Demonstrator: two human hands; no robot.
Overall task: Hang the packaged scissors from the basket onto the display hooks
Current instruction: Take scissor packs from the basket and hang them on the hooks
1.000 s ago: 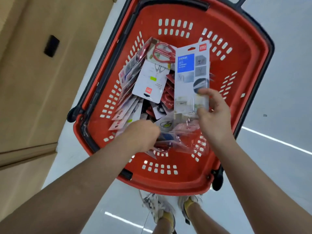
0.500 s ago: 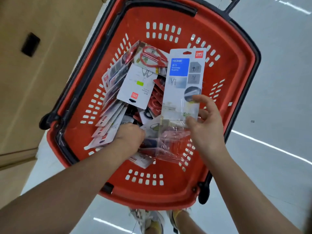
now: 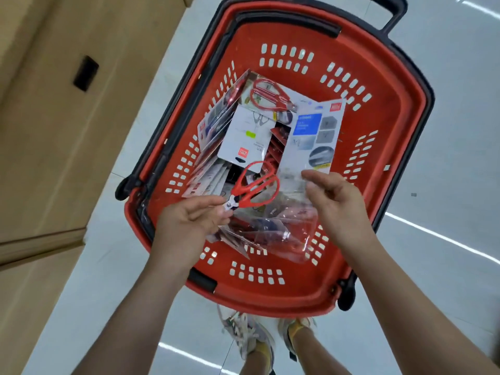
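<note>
A red plastic basket (image 3: 384, 147) with black trim stands on the floor below me, holding several packaged scissors (image 3: 243, 131). My left hand (image 3: 189, 220) pinches the blades of a loose pair of red-handled scissors (image 3: 254, 188), handles pointing away from me, above the pile. My right hand (image 3: 335, 201) grips the lower edge of a white backing card with a blue panel (image 3: 313, 136), its clear plastic blister (image 3: 284, 228) hanging open toward me. No display hooks are in view.
A large cardboard box (image 3: 67, 117) with a black handle slot stands against the basket's left side. The basket's black pull handle (image 3: 389, 12) sticks out at the top. My shoes (image 3: 251, 336) are just below the basket on the pale glossy floor (image 3: 446, 280).
My left hand has come up out of the pile holding a loose pair of red scissors by the blades. The right hand keeps hold of the blue-panel card.
</note>
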